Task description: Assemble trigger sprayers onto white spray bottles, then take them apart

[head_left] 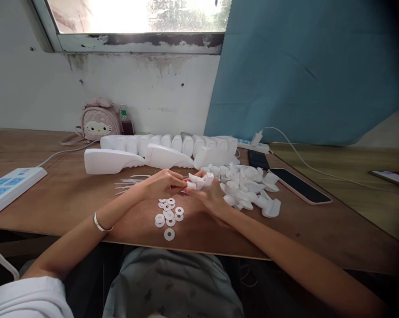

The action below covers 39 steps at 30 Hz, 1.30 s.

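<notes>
A small white plastic part (207, 179) with a ribbed round end is held between my two hands above the table. My right hand (214, 194) is closed around its body. The fingers of my left hand (166, 183) are pinched at the ribbed end, covering some of it. Below the hands lie several flat white rings (169, 234), some overlapping. Thin white strips (121, 188) lie partly under my left forearm. A heap of similar white plastic parts (244, 187) is beside my right hand.
White curved housings (115, 161) stand in rows behind the hands. Phones (300, 185) and a power strip (262, 145) are to the right, another power strip (15, 185) at left. A pink bag (100, 121) and a bottle (127, 123) stand against the wall.
</notes>
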Available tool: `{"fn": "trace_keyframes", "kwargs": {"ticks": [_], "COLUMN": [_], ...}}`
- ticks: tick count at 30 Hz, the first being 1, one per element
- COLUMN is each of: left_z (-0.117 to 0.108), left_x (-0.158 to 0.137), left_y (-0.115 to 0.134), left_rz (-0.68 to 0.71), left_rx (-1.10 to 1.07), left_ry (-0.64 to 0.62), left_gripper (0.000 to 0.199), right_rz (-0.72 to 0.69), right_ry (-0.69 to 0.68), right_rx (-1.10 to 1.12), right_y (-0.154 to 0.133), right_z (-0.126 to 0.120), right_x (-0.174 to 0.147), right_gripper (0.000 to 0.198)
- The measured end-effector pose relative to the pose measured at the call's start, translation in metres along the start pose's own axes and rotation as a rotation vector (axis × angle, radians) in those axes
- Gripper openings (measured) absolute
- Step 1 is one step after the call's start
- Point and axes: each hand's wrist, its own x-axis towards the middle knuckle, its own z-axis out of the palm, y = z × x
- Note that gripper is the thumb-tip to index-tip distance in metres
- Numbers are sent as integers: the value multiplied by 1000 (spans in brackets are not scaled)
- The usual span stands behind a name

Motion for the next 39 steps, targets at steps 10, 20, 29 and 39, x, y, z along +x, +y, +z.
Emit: {"fn": "trace_keyframes", "kwargs": {"ticks": [10,20,29,39], "left_z": [-32,1,-4,-1], "left_x": [-7,-7,-15,-9], "left_y": [-30,-50,-60,-49], "left_rz": [-398,-392,-382,-310], "left_rx": [-73,190,102,157], "left_ry": [168,-90,-203,18], "left_gripper": [43,45,48,41], "right_rz": [-29,12,31,55], "right_ry": [56,-140,-171,-94], "right_rx": [-18,-536,-554,-223], "right_y": [3,10,16,10], "right_z": [-4,-10,-14,-14], "right_x": [4,10,15,11], "right_gripper": [30,22,22,33]}}
